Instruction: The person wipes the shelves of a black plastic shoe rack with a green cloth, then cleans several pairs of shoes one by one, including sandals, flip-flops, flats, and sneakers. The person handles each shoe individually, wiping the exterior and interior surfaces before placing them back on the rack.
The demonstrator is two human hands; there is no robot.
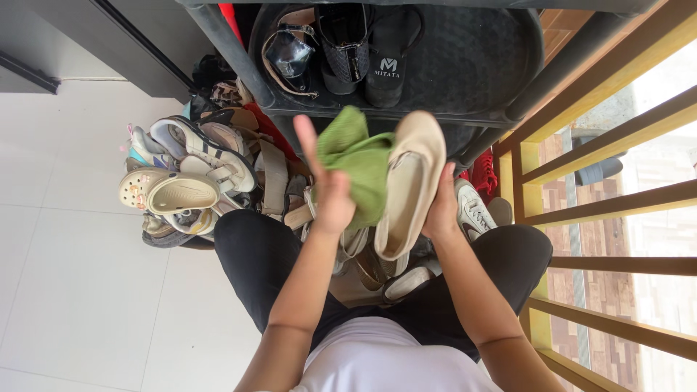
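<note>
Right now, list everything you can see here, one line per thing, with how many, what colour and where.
Flat shoe: one, beige, upright in the right hand.
Cloth: one, green, in the left hand, against the shoe.
Shoe rack: one, black, top centre, above the hands.
Footwear on the rack shelf: three, black or dark, side by side.
Shoe pile: many, mostly white, beige and tan, on the floor left of the knees.
Clog: one, cream, left edge of the pile.
Sneaker: one, white, beside the right wrist.
Railing: one, yellow wood, right side.
Floor tiles: white, left.
Left hand: gripping the cloth.
Right hand: gripping the shoe.
</note>
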